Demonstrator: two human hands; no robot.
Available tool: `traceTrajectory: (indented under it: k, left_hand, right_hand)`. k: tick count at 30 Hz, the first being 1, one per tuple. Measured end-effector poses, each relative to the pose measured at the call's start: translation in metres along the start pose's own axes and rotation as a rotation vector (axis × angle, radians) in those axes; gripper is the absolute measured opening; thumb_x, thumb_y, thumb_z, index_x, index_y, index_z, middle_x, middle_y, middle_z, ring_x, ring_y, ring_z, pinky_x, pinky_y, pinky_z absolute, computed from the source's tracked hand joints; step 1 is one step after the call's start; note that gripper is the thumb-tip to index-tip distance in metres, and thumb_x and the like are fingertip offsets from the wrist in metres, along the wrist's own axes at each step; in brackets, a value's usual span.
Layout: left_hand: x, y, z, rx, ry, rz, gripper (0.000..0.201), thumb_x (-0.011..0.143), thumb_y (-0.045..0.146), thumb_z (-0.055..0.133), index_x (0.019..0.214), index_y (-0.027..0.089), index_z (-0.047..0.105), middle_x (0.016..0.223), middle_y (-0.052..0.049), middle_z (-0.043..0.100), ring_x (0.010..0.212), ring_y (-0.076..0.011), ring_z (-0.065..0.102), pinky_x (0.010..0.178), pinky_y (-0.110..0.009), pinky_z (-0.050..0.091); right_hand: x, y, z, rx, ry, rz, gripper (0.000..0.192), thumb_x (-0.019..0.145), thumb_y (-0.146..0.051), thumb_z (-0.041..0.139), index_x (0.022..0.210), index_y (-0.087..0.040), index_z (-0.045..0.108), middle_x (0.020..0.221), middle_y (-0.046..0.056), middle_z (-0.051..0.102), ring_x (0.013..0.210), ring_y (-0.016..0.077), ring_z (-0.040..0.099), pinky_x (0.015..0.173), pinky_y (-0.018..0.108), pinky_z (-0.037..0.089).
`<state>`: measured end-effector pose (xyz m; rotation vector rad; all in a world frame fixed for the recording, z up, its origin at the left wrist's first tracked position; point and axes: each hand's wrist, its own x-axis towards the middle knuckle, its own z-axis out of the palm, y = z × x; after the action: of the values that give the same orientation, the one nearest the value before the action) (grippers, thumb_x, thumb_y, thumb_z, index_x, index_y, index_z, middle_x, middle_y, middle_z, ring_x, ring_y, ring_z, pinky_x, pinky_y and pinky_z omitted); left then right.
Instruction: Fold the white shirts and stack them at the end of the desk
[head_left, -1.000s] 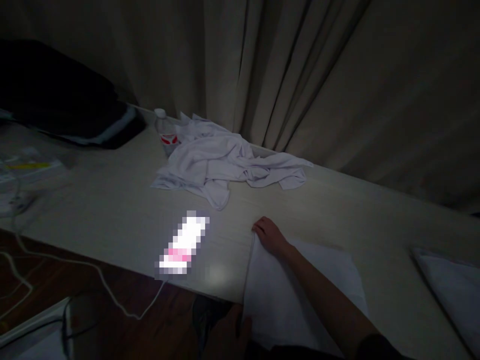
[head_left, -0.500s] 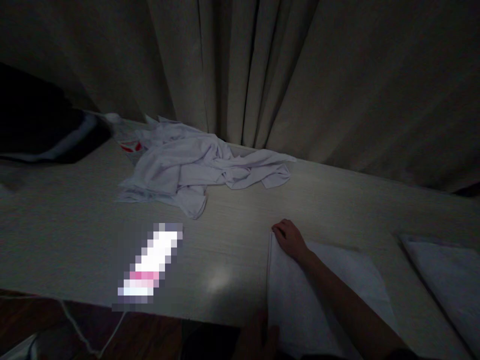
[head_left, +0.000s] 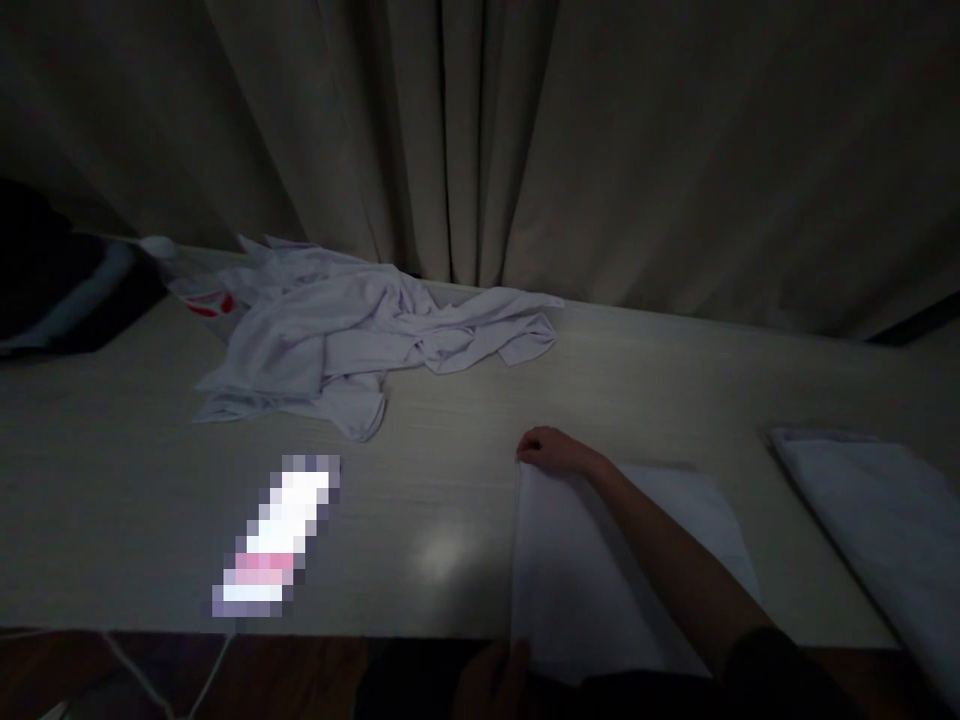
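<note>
A folded white cloth (head_left: 577, 590) lies at the near side of the pale table, partly over its front edge. My right hand (head_left: 553, 450) pinches the cloth's far left corner, its forearm crossing above the fabric. Down at the near left corner, my left hand (head_left: 493, 682) has its fingers closed on the cloth's edge; it is dark and partly cut off by the frame. Another folded white cloth (head_left: 874, 530) rests to the right, apart from both hands. Farther back sits a crumpled heap of white garments (head_left: 330, 335).
A phone-like lit screen (head_left: 281, 535), pixelated, lies on the left of the table (head_left: 420, 500), with a white cable (head_left: 214, 670) hanging below. Behind the heap is a clear package with red marking (head_left: 210, 303). A dark bag-like item (head_left: 67, 290) stands far left. Curtains (head_left: 637, 150) line the back.
The view has swung slightly right, so the table's items appear farther left. My right hand still holds the far corner, its wrist now turned flatter. My left hand stays by the near corner.
</note>
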<state>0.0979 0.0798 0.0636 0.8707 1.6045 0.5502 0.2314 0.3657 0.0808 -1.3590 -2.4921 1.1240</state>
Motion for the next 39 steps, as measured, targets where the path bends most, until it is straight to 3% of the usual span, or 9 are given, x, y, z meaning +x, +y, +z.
traceTrajectory:
  k: [5, 10, 14, 17, 21, 25, 28, 32, 39]
  left_hand:
    - [0.003, -0.009, 0.004, -0.072, -0.006, 0.028, 0.051, 0.075, 0.063, 0.045, 0.082, 0.019, 0.068, 0.076, -0.007, 0.07, 0.077, -0.0233, 0.063, 0.076, -0.033, 0.05]
    - [0.012, -0.021, 0.003, -0.086, 0.085, 0.018, 0.046, 0.07, 0.06, 0.054, 0.085, 0.019, 0.068, 0.099, -0.013, 0.07, 0.1, -0.0268, 0.061, 0.095, -0.037, 0.044]
    - [0.011, -0.019, 0.003, -0.136, 0.024, -0.008, 0.05, 0.07, 0.065, 0.05, 0.075, 0.018, 0.065, 0.077, -0.01, 0.068, 0.077, -0.0231, 0.063, 0.079, -0.038, 0.049]
    - [0.003, -0.016, 0.009, -0.153, -0.045, 0.007, 0.052, 0.067, 0.069, 0.05, 0.061, 0.018, 0.061, 0.063, -0.006, 0.063, 0.066, -0.0191, 0.06, 0.069, -0.033, 0.049]
    - [-0.008, -0.014, 0.021, -0.225, -0.117, 0.012, 0.055, 0.061, 0.07, 0.056, 0.068, 0.015, 0.064, 0.059, -0.002, 0.06, 0.058, -0.0144, 0.056, 0.057, -0.027, 0.043]
    - [-0.012, -0.006, 0.033, -0.27, -0.15, 0.005, 0.06, 0.055, 0.074, 0.056, 0.067, 0.015, 0.061, 0.05, 0.002, 0.055, 0.045, -0.0115, 0.05, 0.046, -0.025, 0.037]
    - [-0.009, 0.001, 0.04, -0.282, -0.107, 0.008, 0.057, 0.054, 0.072, 0.056, 0.065, 0.016, 0.057, 0.049, 0.002, 0.055, 0.04, -0.0108, 0.05, 0.041, -0.024, 0.035]
    - [-0.006, 0.003, 0.044, -0.221, -0.066, -0.019, 0.049, 0.06, 0.064, 0.053, 0.069, 0.016, 0.057, 0.049, 0.004, 0.055, 0.036, -0.0101, 0.049, 0.035, -0.022, 0.029]
    - [-0.01, 0.019, 0.047, -0.152, -0.008, 0.078, 0.042, 0.065, 0.057, 0.05, 0.062, 0.016, 0.057, 0.044, 0.003, 0.052, 0.033, -0.0103, 0.046, 0.036, -0.023, 0.028]
  right_hand:
    - [-0.004, -0.005, 0.011, -0.066, 0.121, 0.066, 0.008, 0.078, -0.021, 0.06, 0.08, -0.015, 0.065, 0.085, 0.005, 0.065, 0.072, 0.0123, 0.054, 0.067, 0.023, 0.039]
    - [-0.001, -0.009, 0.019, -0.116, 0.214, 0.101, 0.006, 0.08, -0.022, 0.06, 0.078, -0.017, 0.063, 0.084, 0.005, 0.063, 0.073, 0.013, 0.053, 0.067, 0.025, 0.038]
    - [-0.006, -0.019, 0.019, -0.131, 0.331, 0.112, 0.009, 0.082, -0.026, 0.059, 0.081, -0.018, 0.062, 0.085, 0.005, 0.062, 0.079, 0.0154, 0.054, 0.073, 0.028, 0.04]
    - [-0.031, -0.028, 0.017, -0.117, 0.451, 0.096, 0.013, 0.084, -0.026, 0.055, 0.092, -0.017, 0.06, 0.096, 0.008, 0.06, 0.094, 0.018, 0.053, 0.086, 0.032, 0.04]
    - [-0.108, -0.038, 0.035, -0.015, 0.639, -0.056, 0.014, 0.085, -0.022, 0.052, 0.098, -0.02, 0.057, 0.099, 0.007, 0.059, 0.098, 0.0195, 0.052, 0.091, 0.036, 0.041]
    - [-0.201, -0.041, 0.077, -0.035, 0.564, -0.058, 0.017, 0.078, -0.02, 0.059, 0.094, -0.021, 0.057, 0.101, 0.007, 0.057, 0.101, 0.0219, 0.05, 0.092, 0.039, 0.041]
    - [-0.241, -0.04, 0.105, -0.052, 0.49, -0.049, 0.031, 0.068, -0.017, 0.065, 0.099, -0.022, 0.058, 0.108, 0.007, 0.056, 0.104, 0.0233, 0.049, 0.091, 0.038, 0.041]
    - [-0.25, -0.038, 0.121, -0.112, 0.481, -0.061, 0.035, 0.069, -0.011, 0.06, 0.102, -0.021, 0.059, 0.112, 0.007, 0.056, 0.108, 0.0236, 0.047, 0.094, 0.038, 0.038]
    - [-0.246, -0.046, 0.118, -0.228, 0.474, -0.014, 0.021, 0.079, -0.011, 0.05, 0.092, -0.021, 0.063, 0.094, 0.005, 0.061, 0.091, 0.0207, 0.053, 0.084, 0.035, 0.043]
